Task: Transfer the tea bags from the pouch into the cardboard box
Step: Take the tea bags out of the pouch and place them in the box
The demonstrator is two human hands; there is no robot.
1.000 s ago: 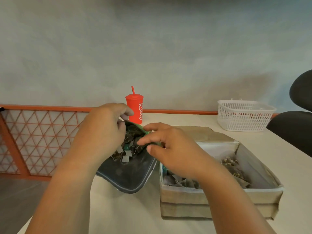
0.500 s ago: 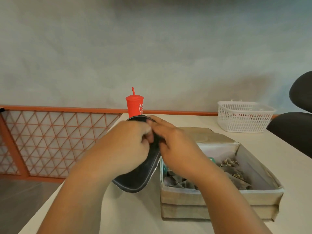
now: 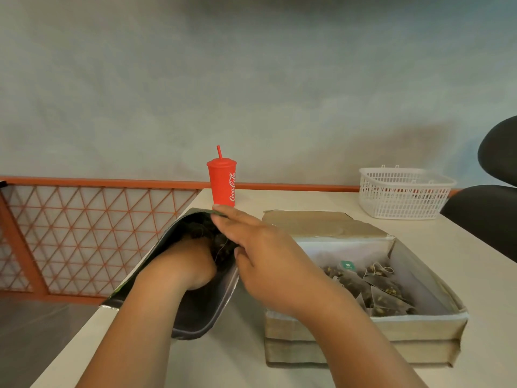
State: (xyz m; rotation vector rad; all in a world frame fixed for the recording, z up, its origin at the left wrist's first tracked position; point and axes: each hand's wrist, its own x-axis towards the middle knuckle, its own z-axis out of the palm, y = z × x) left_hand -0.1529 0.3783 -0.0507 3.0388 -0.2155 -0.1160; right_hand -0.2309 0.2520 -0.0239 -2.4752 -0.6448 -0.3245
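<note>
A dark pouch (image 3: 200, 312) with a silvery lining lies tilted on the table, left of the box, its mouth gaping towards me. My left hand (image 3: 183, 266) is inside it, fingers curled down into the dark tea bags (image 3: 222, 247); the fingertips are hidden. My right hand (image 3: 263, 250) pinches the pouch's right rim, fingers over the top edge and thumb inside, holding the mouth apart. To the right stands the open cardboard box (image 3: 363, 327), and several pyramid tea bags (image 3: 375, 289) lie in it.
A red Coca-Cola cup (image 3: 222, 180) with a straw stands behind the pouch. A white plastic basket (image 3: 402, 191) sits at the back right. A black chair (image 3: 486, 214) is at the right edge. Left of the table runs an orange lattice railing (image 3: 92, 228).
Both hands were together at the pouch's mouth half a second ago. The mouth is now pulled wide, and my left hand has gone down inside the pouch.
</note>
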